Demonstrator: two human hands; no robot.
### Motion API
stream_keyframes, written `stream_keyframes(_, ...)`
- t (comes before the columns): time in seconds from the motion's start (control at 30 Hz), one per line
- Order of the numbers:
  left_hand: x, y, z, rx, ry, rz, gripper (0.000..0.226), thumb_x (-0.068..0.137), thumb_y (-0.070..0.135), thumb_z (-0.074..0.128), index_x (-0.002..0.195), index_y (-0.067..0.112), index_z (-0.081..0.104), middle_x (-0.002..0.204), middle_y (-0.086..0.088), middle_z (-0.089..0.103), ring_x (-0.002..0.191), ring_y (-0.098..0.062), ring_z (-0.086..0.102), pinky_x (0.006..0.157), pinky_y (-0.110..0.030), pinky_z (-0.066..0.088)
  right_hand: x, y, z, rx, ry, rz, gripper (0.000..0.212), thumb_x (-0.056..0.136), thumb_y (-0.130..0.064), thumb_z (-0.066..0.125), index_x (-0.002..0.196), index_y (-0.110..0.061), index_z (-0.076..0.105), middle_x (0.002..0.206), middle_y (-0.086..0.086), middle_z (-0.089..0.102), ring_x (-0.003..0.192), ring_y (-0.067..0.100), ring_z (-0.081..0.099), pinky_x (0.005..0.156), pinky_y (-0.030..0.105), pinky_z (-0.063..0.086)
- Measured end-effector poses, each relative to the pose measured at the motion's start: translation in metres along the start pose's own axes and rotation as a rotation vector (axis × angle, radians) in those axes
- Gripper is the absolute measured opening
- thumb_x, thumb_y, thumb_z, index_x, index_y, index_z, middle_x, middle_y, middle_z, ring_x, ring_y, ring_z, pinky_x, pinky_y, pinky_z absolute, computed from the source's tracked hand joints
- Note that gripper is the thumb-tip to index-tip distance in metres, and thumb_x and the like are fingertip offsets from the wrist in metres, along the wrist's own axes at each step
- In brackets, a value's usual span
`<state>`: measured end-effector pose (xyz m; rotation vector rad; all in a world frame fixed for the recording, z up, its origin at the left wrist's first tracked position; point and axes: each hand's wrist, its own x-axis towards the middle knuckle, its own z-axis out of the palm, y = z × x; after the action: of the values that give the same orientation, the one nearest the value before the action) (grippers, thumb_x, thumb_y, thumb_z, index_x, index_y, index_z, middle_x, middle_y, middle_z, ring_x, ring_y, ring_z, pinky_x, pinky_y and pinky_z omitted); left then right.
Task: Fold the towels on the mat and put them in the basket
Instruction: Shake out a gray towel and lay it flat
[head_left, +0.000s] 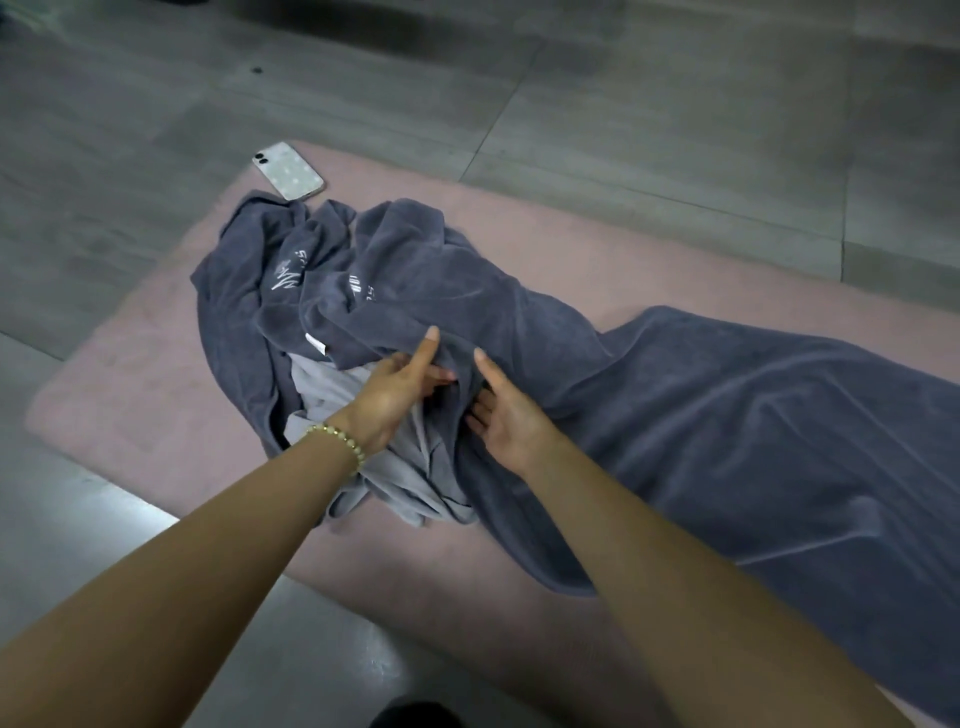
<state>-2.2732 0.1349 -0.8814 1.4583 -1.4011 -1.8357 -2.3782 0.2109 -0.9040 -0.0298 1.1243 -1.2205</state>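
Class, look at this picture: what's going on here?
A person works on a heap of towels on the pink mat. The left hand pinches a fold of the dark towel; the right hand touches it with straight fingers. A light grey towel lies crumpled beneath. Nothing is folded yet, and no basket shows. A phone lies at the mat's far corner.

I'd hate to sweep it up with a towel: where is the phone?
Head view, upper left: the phone lies at the far corner of the pink mat, right beside the bunched end of the dark grey towel.
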Motion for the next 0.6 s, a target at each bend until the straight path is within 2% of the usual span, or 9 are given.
stream_keyframes(0.1,-0.004,0.006,0.012,-0.043,-0.136,-0.013,0.042,0.094,0.037,0.051,0.123,0.008,0.058,0.114,-0.004,0.069,0.104,-0.017,0.065,0.089,-0.026,0.051,-0.005,-0.017,-0.008,0.095,-0.006,-0.068,0.047,0.091,-0.037,0.057,0.128,-0.007,0.057,0.125,0.014,0.063,0.116,0.025,0.059,0.106,0.039,0.043)
stream_keyframes(0.17,-0.003,0.015,0.019,-0.168,-0.128,-0.087,0.04,0.093,0.045,0.048,0.12,0.017,0.058,0.117,0.001,0.066,0.108,-0.014,0.062,0.094,-0.026,0.047,-0.013,-0.029,-0.024,0.139,-0.003,-0.121,0.045,0.093,-0.032,0.056,0.131,-0.008,0.054,0.129,0.012,0.061,0.119,0.024,0.058,0.104,0.038,0.044)
stream_keyframes(0.23,0.001,0.021,0.028,-0.375,-0.104,-0.173,0.033,0.093,0.045,0.049,0.11,0.019,0.059,0.111,0.001,0.066,0.101,-0.012,0.063,0.088,-0.024,0.051,-0.03,-0.041,-0.043,0.15,0.012,-0.132,0.04,0.093,-0.027,0.056,0.129,-0.012,0.055,0.127,0.006,0.062,0.114,0.018,0.06,0.094,0.029,0.051)
stream_keyframes(0.33,0.003,0.027,0.053,-0.546,-0.099,-0.193,0.036,0.094,0.038,0.051,0.115,0.01,0.059,0.106,-0.005,0.07,0.092,-0.014,0.068,0.077,-0.023,0.057,-0.061,-0.052,-0.083,0.119,0.01,-0.128,0.027,0.092,-0.018,0.057,0.118,-0.014,0.061,0.11,0.001,0.07,0.097,0.011,0.068,0.077,0.023,0.057)
stream_keyframes(0.4,0.002,0.028,0.082,-0.536,-0.137,-0.19,0.04,0.094,0.034,0.052,0.123,0.007,0.058,0.116,-0.009,0.066,0.103,-0.017,0.065,0.084,-0.026,0.056,-0.085,-0.062,-0.114,0.091,0.027,-0.137,0.027,0.089,-0.013,0.059,0.115,-0.013,0.063,0.106,0.001,0.072,0.092,0.011,0.07,0.075,0.022,0.057)
stream_keyframes(0.5,-0.013,0.033,0.142,-0.461,-0.269,-0.146,0.033,0.096,0.024,0.051,0.12,0.003,0.057,0.118,-0.01,0.065,0.105,-0.019,0.064,0.085,-0.027,0.056,-0.123,-0.079,-0.158,0.039,0.058,-0.115,0.039,0.079,-0.014,0.065,0.117,-0.01,0.062,0.11,0.004,0.071,0.094,0.013,0.069,0.077,0.023,0.057)
stream_keyframes(0.6,-0.036,0.04,0.213,-0.364,-0.384,-0.109,0.036,0.096,0.02,0.051,0.125,-0.001,0.054,0.122,-0.013,0.062,0.113,-0.023,0.06,0.088,-0.028,0.054,-0.166,-0.092,-0.203,-0.068,0.113,-0.103,0.031,0.073,-0.024,0.069,0.102,-0.013,0.067,0.097,0.002,0.073,0.082,0.01,0.069,0.071,0.021,0.057)
